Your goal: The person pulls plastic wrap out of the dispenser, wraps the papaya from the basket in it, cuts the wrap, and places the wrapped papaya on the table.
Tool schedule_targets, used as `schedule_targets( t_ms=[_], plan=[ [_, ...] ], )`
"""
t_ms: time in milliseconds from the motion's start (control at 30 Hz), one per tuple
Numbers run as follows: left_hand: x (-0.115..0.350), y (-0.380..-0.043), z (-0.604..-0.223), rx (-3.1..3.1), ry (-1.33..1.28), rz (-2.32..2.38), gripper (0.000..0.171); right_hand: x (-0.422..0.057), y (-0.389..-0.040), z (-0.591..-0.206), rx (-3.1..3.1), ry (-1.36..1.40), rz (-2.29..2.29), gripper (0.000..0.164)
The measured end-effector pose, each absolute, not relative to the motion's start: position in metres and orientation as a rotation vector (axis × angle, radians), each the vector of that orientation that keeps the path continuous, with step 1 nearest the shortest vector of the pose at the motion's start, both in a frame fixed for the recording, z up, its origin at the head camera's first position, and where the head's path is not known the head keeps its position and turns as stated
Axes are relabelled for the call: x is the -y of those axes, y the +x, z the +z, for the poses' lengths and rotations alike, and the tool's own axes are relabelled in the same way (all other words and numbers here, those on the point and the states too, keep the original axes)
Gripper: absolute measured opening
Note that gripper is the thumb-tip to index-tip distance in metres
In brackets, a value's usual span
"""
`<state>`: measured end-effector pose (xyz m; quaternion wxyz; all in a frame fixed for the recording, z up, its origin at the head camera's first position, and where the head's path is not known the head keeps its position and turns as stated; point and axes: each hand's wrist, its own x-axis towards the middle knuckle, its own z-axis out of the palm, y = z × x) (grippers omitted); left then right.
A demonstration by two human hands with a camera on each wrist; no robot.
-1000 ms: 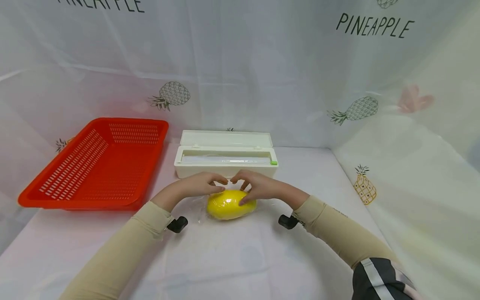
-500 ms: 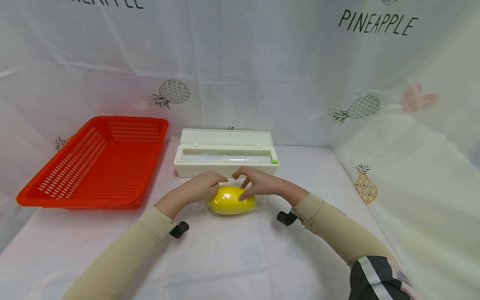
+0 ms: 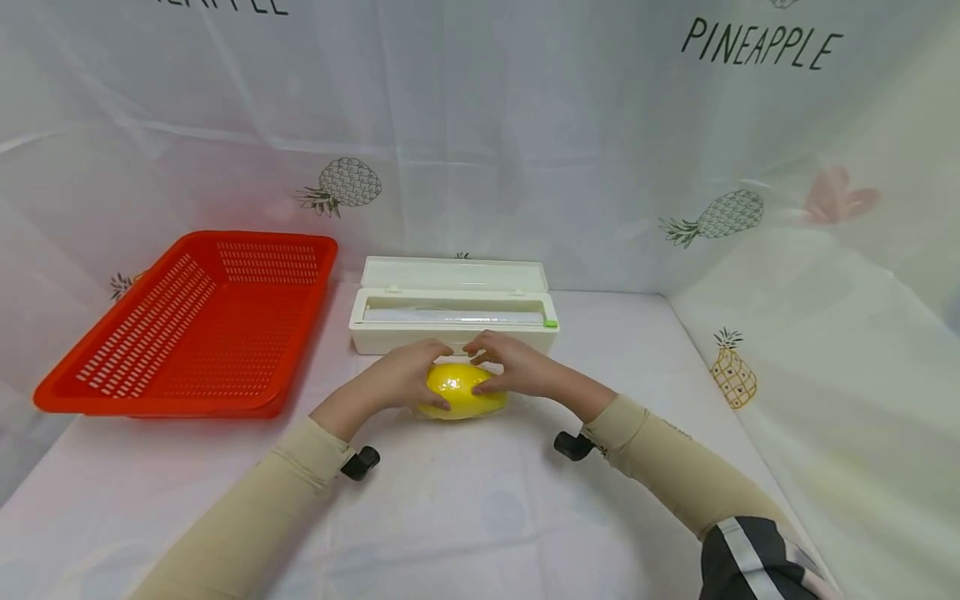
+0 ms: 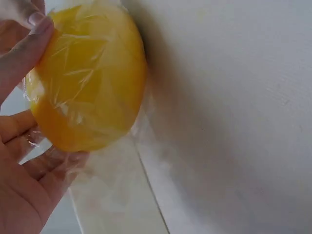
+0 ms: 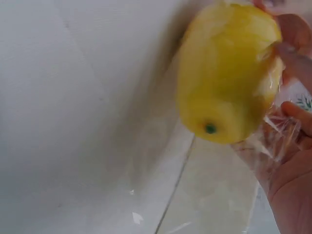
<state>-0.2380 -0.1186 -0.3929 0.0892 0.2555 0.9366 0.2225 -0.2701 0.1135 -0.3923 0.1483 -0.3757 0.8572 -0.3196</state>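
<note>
A yellow oval fruit [image 3: 467, 388], wrapped in clear cling film, is between my two hands in the middle of the table. My left hand [image 3: 403, 379] holds its left end, thumb in front and fingers behind. On the other side my right hand [image 3: 519, 367] grips with the thumb pressed on the fruit's face and the fingers arched over the back. In the left wrist view, wrinkled film [image 4: 80, 92] covers the fruit. The right wrist view shows a green spot [image 5: 210, 128] on the fruit's end and loose film [image 5: 282, 139] bunched by the right fingers.
Just behind the hands stands a white cling film dispenser [image 3: 408, 340], lid raised, with a film roll [image 3: 453, 317] inside and a green slider [image 3: 551, 323] at its right end. A red plastic basket [image 3: 225, 342] sits at the left. Pineapple-print cloth [image 3: 517, 167] hangs behind.
The left hand has come round the fruit's left end, its thumb now in front. The fruit has shifted slightly away, toward the dispenser. The right hand stays at the fruit.
</note>
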Motion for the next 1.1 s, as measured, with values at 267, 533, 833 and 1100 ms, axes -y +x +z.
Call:
schedule_targets(
  t_ms=[267, 533, 833, 1100],
  plan=[
    [0.123, -0.239, -0.396, -2.709, 0.732, 0.806, 0.073, -0.115, -0.259, -0.397, -2.536, -1.173, -0.836, 0.086],
    [0.124, -0.241, -0.408, -2.715, 0.704, 0.904, 0.062, -0.115, -0.262, -0.407, -2.514, -1.076, -0.948, 0.081],
    [0.120, -0.242, -0.413, -2.804, 0.657, 1.008, 0.055, -0.115, -0.262, -0.420, -2.616, -1.099, -0.995, 0.068],
    [0.118, -0.239, -0.415, -2.829, 0.535, 1.110, 0.056, -0.113, -0.255, -0.430, -2.728, -1.099, -1.022, 0.058]
  ],
)
